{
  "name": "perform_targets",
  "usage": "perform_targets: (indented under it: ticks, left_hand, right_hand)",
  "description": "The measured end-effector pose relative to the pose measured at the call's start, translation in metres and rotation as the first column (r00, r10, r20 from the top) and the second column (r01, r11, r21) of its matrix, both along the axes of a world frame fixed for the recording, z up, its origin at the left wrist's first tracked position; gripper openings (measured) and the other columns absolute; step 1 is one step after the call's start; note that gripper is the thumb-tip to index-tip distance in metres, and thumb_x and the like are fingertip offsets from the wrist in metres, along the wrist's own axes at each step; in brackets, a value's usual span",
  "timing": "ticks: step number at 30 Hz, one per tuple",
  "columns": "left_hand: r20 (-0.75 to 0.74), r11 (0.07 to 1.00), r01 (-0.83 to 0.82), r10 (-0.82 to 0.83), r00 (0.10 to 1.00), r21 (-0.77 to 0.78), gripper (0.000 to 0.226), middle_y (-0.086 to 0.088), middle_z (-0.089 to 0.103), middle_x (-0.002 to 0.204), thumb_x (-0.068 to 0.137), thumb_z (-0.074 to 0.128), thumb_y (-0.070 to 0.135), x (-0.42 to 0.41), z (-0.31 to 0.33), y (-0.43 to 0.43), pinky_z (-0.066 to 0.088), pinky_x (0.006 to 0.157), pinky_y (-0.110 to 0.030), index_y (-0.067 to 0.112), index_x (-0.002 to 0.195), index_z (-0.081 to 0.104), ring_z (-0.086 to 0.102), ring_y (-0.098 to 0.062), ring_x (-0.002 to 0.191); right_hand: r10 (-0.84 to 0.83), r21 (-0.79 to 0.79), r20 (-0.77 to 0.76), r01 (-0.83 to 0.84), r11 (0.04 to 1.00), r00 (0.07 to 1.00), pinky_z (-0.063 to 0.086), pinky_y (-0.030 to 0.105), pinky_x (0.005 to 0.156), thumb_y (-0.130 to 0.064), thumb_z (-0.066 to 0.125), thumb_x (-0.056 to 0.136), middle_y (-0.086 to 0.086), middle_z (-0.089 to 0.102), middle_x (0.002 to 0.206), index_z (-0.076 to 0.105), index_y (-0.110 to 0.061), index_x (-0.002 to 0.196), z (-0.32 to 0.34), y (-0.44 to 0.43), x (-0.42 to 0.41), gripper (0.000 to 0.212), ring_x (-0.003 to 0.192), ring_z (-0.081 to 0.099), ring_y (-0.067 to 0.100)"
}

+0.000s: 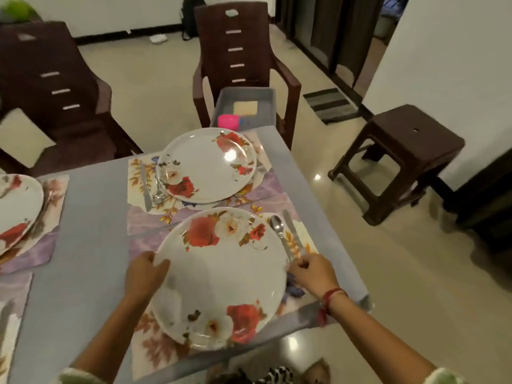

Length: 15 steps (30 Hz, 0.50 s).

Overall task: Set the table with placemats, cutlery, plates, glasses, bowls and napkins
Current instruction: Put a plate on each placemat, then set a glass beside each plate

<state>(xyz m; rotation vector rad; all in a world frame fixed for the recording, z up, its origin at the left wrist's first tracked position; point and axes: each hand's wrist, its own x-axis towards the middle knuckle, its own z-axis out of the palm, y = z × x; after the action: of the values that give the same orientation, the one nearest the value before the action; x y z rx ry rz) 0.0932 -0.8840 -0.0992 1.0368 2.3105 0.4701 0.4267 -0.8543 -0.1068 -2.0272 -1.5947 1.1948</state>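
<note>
The left hand [145, 275] is gripping the left rim of the near plate [221, 278], which is sitting on its placemat [155, 350]. The right hand [313, 273] is curling its fingers at the handle ends of the spoon [278, 228] and knife [291, 228] lying just right of the plate. I cannot tell whether they are pinching either.

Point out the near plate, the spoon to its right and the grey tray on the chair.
near plate [221, 278]: head view, bare white centre.
spoon [282, 238]: head view, upper handle.
grey tray [221, 106]: head view, left inner wall.
</note>
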Motion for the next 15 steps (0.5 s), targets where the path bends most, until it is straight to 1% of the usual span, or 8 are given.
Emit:
perform_targets:
  ticks: [2,4,6,8,10,11,13,15]
  left_hand:
    - [-0.091,0.997,-0.048,0.054,0.994,0.066,0.034,-0.021,0.067,0.101,0.081,0.068,0.023,0.023,0.006,0.005,0.051,0.08,-0.046,0.001,0.106,0.065,0.062,-0.039,0.091]
    - [-0.1,0.98,-0.085,0.104,0.99,0.179,0.037,-0.024,0.064,0.111,0.083,0.067,0.019,0.064,0.019,0.011,0.047,0.085,-0.046,-0.001,0.113,0.061,0.059,-0.041,0.101]
    - [-0.046,0.966,-0.078,0.092,0.995,0.248,0.036,-0.022,0.064,0.114,0.085,0.066,0.021,0.108,0.027,0.018,0.045,0.085,-0.043,0.0,0.114,0.062,0.058,-0.039,0.104]
    - [0.035,0.963,-0.051,0.043,0.998,0.265,0.035,-0.017,0.063,0.114,0.085,0.067,0.023,0.152,0.029,0.027,0.044,0.086,-0.04,0.004,0.114,0.062,0.058,-0.036,0.105]
    - [0.146,0.964,-0.056,0.018,0.989,0.261,0.041,-0.014,0.061,0.12,0.085,0.067,0.023,0.194,0.031,0.04,0.044,0.094,-0.04,0.005,0.121,0.058,0.057,-0.031,0.11]
    - [0.195,0.965,-0.061,0.01,0.981,0.256,0.041,-0.011,0.061,0.119,0.086,0.067,0.022,0.213,0.032,0.046,0.044,0.095,-0.039,0.005,0.122,0.058,0.057,-0.029,0.11]
    - [0.254,0.964,-0.024,-0.046,0.966,0.267,0.032,-0.006,0.064,0.11,0.086,0.065,0.02,0.25,0.033,0.064,0.044,0.09,-0.034,0.007,0.115,0.061,0.059,-0.026,0.106]
    - [0.29,0.966,0.003,-0.081,0.954,0.258,0.031,-0.008,0.065,0.109,0.086,0.065,0.019,0.284,0.033,0.087,0.046,0.092,-0.036,0.008,0.114,0.062,0.06,-0.026,0.104]
  right_hand:
    - [0.018,0.054,-0.084,-0.014,0.998,0.996,0.046,0.029,0.055,-0.018,0.063,0.081,0.0,0.055,0.055,0.058,-0.007,0.059,0.004,0.008,0.023,0.025,0.056,0.053,0.016]
    - [0.013,0.082,-0.21,0.004,0.997,0.978,0.054,0.038,0.066,-0.017,0.065,0.08,0.001,0.059,0.06,0.062,-0.009,0.065,0.008,0.016,0.054,0.018,0.064,0.061,0.023]
    - [0.009,0.082,-0.294,0.016,0.996,0.956,0.057,0.043,0.071,-0.016,0.067,0.081,-0.001,0.059,0.059,0.064,-0.012,0.066,0.014,0.022,0.083,0.016,0.064,0.063,0.023]
    - [0.033,0.092,-0.308,-0.005,0.996,0.951,0.058,0.042,0.072,-0.017,0.067,0.083,0.004,0.062,0.063,0.066,-0.008,0.073,0.023,0.028,0.112,0.013,0.066,0.064,0.023]
    - [0.046,0.104,-0.313,-0.014,0.995,0.949,0.058,0.039,0.073,-0.016,0.066,0.084,0.01,0.062,0.068,0.066,-0.003,0.077,0.03,0.04,0.14,0.014,0.069,0.065,0.025]
    - [0.037,0.109,-0.325,-0.002,0.994,0.945,0.058,0.039,0.073,-0.014,0.066,0.084,0.008,0.059,0.066,0.064,-0.002,0.077,0.032,0.045,0.151,0.014,0.068,0.063,0.024]
    - [-0.001,0.113,-0.372,0.046,0.993,0.928,0.056,0.038,0.072,-0.01,0.066,0.084,0.002,0.053,0.061,0.063,-0.002,0.076,0.034,0.057,0.177,0.011,0.064,0.059,0.02]
    - [-0.038,0.114,-0.411,0.093,0.989,0.911,0.055,0.037,0.069,-0.007,0.065,0.084,0.0,0.049,0.058,0.063,-0.004,0.076,0.034,0.07,0.205,0.009,0.062,0.056,0.019]
